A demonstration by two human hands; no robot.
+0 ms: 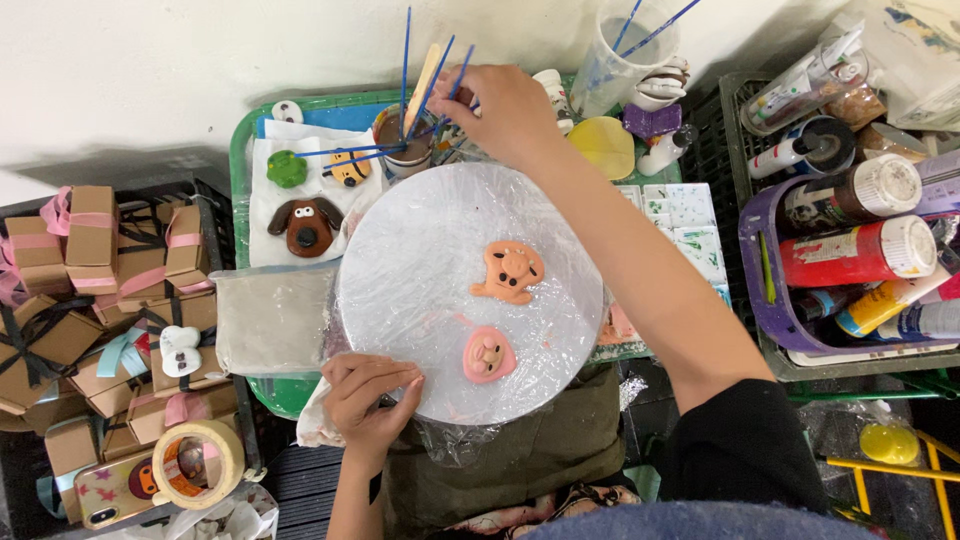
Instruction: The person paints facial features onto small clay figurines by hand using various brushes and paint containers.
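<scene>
A round board wrapped in clear film [440, 250] lies at the middle of the view, and everything else is placed around it. On its film, right of centre, sits an orange clay animal figure [508, 271], and just below that, near the board's lower edge, a pink clay face [488, 354]; the two are close but apart. The person's left hand [368, 398] rests on the board's lower left rim, its fingers curled over the edge and pressing the film, so its grip is closed lightly on the rim of the board. The right hand [505, 112] reaches past the board's far edge, its grip pinched around the handle of a blue paintbrush [432, 85] whose tip dips into a brown cup [408, 135] holding several more brushes and a flat wooden stick. Left of the cup, beyond the board's upper left edge, a white paper sheet [270, 195] carries a brown dog head [306, 226], a green round piece [286, 168] and a yellow striped piece [349, 167]. Further left of the board, small brown cardboard boxes [90, 235] tied with pink ribbon are piled up, with a roll of tape [195, 462] below them. To the right of the board stands a purple basket [760, 290] with paint bottles [855, 252] lying in it.
</scene>
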